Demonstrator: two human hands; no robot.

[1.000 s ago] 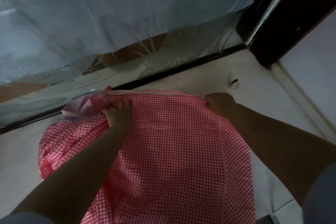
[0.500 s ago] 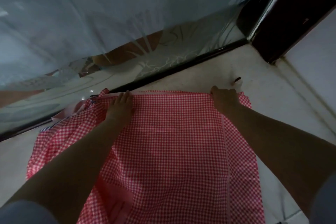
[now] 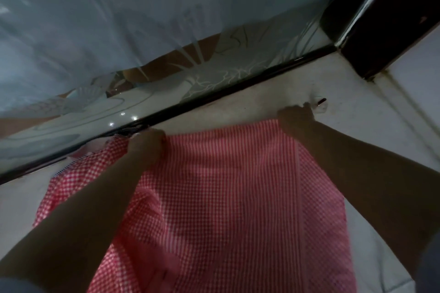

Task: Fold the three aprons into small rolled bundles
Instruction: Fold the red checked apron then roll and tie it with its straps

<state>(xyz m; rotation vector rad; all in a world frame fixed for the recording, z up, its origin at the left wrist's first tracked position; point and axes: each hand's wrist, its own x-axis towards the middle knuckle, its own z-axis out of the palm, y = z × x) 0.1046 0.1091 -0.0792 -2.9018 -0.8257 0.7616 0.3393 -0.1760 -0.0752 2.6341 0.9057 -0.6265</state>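
The task is judged to be at an early stage: only one apron (image 3: 228,197), in red-and-white check, is seen, spread over the pale floor (image 3: 381,131) and not yet rolled, and no finished bundle is shown. It is laid from the near edge of the view out to the far side, where its far edge runs just short of the dark track (image 3: 238,90) of a glass door, with bunched cloth and a pale strap at the far left. The far edge is held at two points. The left hand (image 3: 145,150) is stretched forward with its fingers curled over the far-left corner, gripping the cloth. The right hand (image 3: 295,118) is reached to the far-right corner with fingers bent down onto the edge; it seems to be pinched there, though this is blurred. A small dark object (image 3: 321,102) is seen on the floor just beyond the right hand.
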